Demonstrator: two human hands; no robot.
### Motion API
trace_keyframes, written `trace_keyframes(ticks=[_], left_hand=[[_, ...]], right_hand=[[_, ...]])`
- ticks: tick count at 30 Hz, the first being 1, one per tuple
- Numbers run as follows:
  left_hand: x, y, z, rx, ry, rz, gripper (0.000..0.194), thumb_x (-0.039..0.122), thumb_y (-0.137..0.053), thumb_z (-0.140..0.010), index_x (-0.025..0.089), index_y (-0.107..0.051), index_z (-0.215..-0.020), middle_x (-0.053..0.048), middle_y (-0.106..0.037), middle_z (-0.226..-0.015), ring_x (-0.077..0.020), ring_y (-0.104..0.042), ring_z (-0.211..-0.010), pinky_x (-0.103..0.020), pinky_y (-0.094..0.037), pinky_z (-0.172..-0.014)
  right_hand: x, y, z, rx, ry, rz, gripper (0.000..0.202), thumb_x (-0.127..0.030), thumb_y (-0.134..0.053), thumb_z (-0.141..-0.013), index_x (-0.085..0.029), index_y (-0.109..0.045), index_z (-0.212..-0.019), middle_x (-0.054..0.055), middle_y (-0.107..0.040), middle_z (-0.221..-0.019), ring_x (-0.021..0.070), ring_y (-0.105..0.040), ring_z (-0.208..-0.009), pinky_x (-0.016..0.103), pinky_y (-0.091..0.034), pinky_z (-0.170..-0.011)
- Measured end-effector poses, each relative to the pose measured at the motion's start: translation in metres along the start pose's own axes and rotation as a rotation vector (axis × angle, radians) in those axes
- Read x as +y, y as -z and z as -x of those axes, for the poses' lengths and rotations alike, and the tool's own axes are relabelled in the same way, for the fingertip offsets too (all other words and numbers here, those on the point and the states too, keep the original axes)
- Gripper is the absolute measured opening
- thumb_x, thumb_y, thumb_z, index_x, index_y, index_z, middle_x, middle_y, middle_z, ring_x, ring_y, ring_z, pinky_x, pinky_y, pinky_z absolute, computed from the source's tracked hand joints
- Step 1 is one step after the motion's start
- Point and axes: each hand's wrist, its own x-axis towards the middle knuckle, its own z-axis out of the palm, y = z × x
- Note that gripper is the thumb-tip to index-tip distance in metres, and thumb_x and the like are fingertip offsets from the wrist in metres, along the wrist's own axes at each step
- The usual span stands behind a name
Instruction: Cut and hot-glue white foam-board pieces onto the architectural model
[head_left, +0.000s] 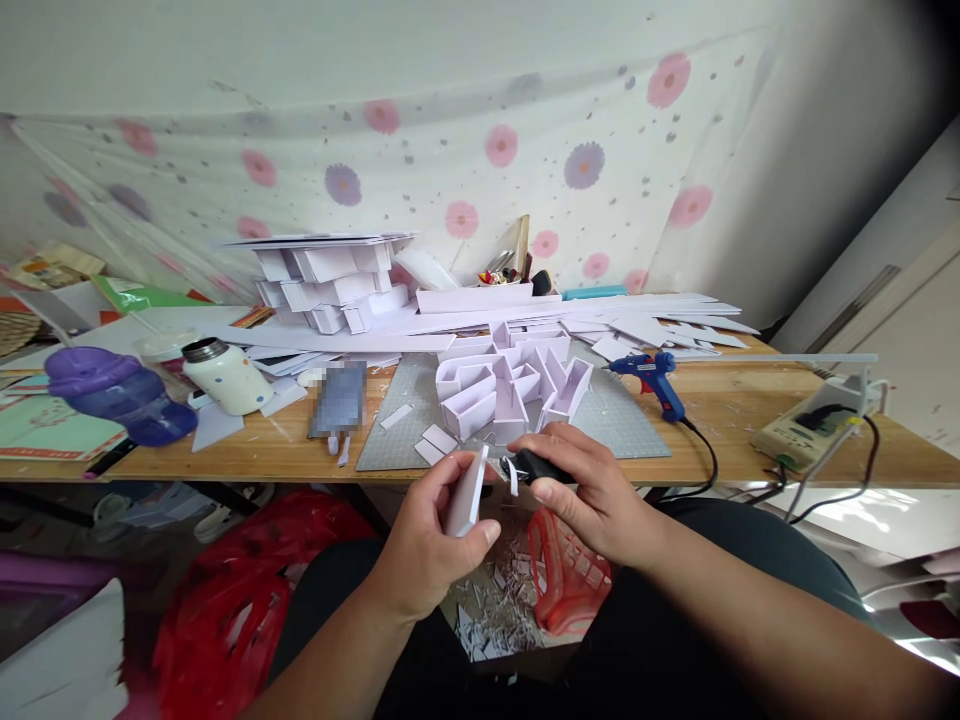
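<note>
My left hand (442, 540) is closed around a small white foam board piece (469, 492), held on edge in front of the table. In my right hand (592, 490) is a black-handled cutter knife (541, 467), its tip pointing left toward the board. A thin white shaving (512, 478) hangs at the knife's front end; the blade itself is hard to make out. Just beyond my hands, a white foam board model (510, 385) with several open compartments stands on the grey cutting mat (630, 425). Small white strips (436, 440) lie on the mat's left part.
A blue glue gun (656, 380) rests right of the model, its cord running to a power strip (799, 425). At left are a white bottle (229, 375), a purple bottle (124, 395) and stacked white boxes (330, 285). Scraps (495, 610) and an orange-red basket (570, 575) lie below.
</note>
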Motion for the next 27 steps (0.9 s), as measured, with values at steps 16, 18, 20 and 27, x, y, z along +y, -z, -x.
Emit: trace_keyframes(ticks=[16, 18, 20, 27], left_hand=[[0.0043, 0.0012, 0.0007, 0.028, -0.114, -0.274, 0.039, 0.020, -0.064, -0.065, 0.020, -0.059, -0.104, -0.004, -0.066, -0.092, -0.0216, -0.062, -0.083, -0.030, -0.048, -0.075], [0.0042, 0.0010, 0.0013, 0.043, -0.153, -0.293, 0.038, 0.020, -0.064, -0.065, 0.020, -0.059, -0.102, -0.004, -0.066, -0.093, -0.0215, -0.062, -0.082, -0.030, -0.048, -0.074], [0.0043, 0.0013, 0.0013, 0.041, -0.179, -0.311, 0.038, 0.019, -0.065, -0.064, 0.020, -0.059, -0.101, -0.004, -0.066, -0.093, -0.0214, -0.063, -0.083, -0.030, -0.048, -0.075], [0.0036, 0.0045, 0.0004, -0.004, -0.148, -0.298, 0.035, 0.019, -0.063, -0.067, 0.019, -0.057, -0.101, -0.003, -0.064, -0.089, -0.0214, -0.063, -0.084, -0.028, -0.049, -0.072]], right_hand=[[-0.0044, 0.0030, -0.0003, -0.031, 0.031, 0.087, 0.036, -0.047, -0.045, -0.095, -0.020, -0.058, -0.115, 0.007, -0.058, -0.086, 0.0210, -0.053, -0.077, 0.036, -0.044, -0.069], [-0.0032, 0.0031, -0.0008, -0.028, 0.032, 0.090, 0.037, -0.048, -0.045, -0.095, -0.020, -0.058, -0.116, 0.008, -0.059, -0.088, 0.0212, -0.053, -0.078, 0.036, -0.044, -0.069], [-0.0031, 0.0030, -0.0008, -0.031, 0.032, 0.079, 0.037, -0.048, -0.044, -0.096, -0.020, -0.058, -0.116, 0.007, -0.059, -0.087, 0.0211, -0.053, -0.078, 0.036, -0.044, -0.069], [-0.0080, 0.0010, 0.0012, -0.062, 0.074, 0.072, 0.040, -0.050, -0.044, -0.095, -0.021, -0.058, -0.119, 0.008, -0.058, -0.086, 0.0211, -0.052, -0.076, 0.037, -0.043, -0.069]])
